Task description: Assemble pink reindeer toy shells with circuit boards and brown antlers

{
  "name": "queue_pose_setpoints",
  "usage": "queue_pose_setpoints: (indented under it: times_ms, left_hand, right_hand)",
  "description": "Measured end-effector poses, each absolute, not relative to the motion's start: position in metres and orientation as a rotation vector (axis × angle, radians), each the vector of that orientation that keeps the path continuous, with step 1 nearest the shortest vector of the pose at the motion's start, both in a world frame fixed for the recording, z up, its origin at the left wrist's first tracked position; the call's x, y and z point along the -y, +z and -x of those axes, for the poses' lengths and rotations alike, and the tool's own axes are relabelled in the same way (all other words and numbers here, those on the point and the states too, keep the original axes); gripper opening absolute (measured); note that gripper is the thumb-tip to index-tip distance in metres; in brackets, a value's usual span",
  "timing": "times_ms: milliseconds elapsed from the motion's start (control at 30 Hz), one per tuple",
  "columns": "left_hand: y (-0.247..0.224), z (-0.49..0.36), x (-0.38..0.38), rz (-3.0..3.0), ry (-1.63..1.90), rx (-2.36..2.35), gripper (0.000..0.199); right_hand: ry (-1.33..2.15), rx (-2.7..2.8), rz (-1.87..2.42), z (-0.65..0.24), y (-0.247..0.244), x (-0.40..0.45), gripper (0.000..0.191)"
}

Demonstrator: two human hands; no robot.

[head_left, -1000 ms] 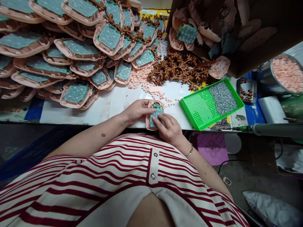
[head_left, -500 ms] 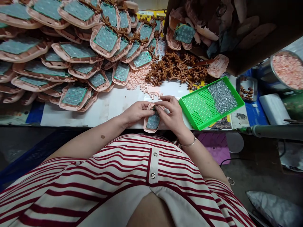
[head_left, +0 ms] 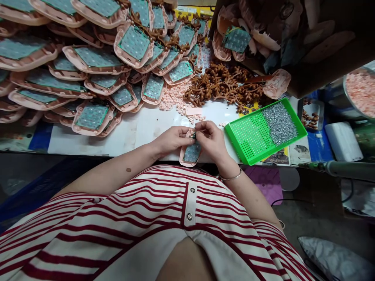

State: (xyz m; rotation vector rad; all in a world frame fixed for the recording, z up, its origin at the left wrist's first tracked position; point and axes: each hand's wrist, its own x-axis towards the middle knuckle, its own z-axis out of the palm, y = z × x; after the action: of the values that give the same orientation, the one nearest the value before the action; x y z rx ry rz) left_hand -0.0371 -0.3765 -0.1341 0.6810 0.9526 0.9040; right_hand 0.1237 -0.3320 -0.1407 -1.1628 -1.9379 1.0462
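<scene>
At the table's near edge lies a pink plastic shell with a circuit board [head_left: 191, 153] set in it. My left hand [head_left: 172, 140] grips the shell's upper left side between thumb and fingers. Over its upper right corner, my right hand [head_left: 213, 141] is closed, thumb and fingertips pinched together near some small dark parts. Whatever sits between those right fingertips is too small and covered to make out. Just beyond the hands are a flat pink piece [head_left: 193, 112] and scattered small pink rings [head_left: 171, 97].
Stacked pink shells with boards [head_left: 96, 62] fill the left. Brown branch-shaped parts [head_left: 225, 84] lie behind the hands. On the right stand a green tray [head_left: 246, 134] of small metal screws [head_left: 279, 123], a cardboard box [head_left: 310, 74], a small brown-part tray [head_left: 312, 115] and a bowl [head_left: 348, 91].
The view has shifted slightly. My right fingers have drawn closer together over the shell's top corner. My left hand keeps its grip on the shell.
</scene>
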Motion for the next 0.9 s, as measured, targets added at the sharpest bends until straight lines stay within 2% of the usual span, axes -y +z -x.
queue_pose_setpoints:
  times_ms: [67,100,233,300,667,900]
  left_hand:
    - [-0.134,0.038,0.375,-0.637,0.931,-0.966,0.025]
    - [-0.133,0.038,0.375,-0.613,0.939,-0.971,0.025]
    - [-0.132,0.038,0.374,-0.560,0.954,-0.973,0.030]
    - [-0.132,0.037,0.374,-0.565,0.958,-0.975,0.030]
    - [-0.130,0.027,0.384,-0.492,1.084,-0.832,0.027]
    - [-0.133,0.019,0.387,-0.499,1.078,-0.810,0.052]
  right_hand:
    - [0.914,2.048,1.054,-0.131,-0.137,0.335,0.014]
    - [0.844,2.122,0.990,-0.136,-0.135,0.337,0.020]
    - [0.587,2.470,0.824,-0.154,-0.128,0.352,0.077]
    - [0.492,2.579,0.834,-0.158,-0.127,0.359,0.087]
    - [0.061,2.519,0.869,-0.150,-0.137,0.377,0.082]
    - [-0.067,2.487,0.895,-0.147,-0.132,0.382,0.078]
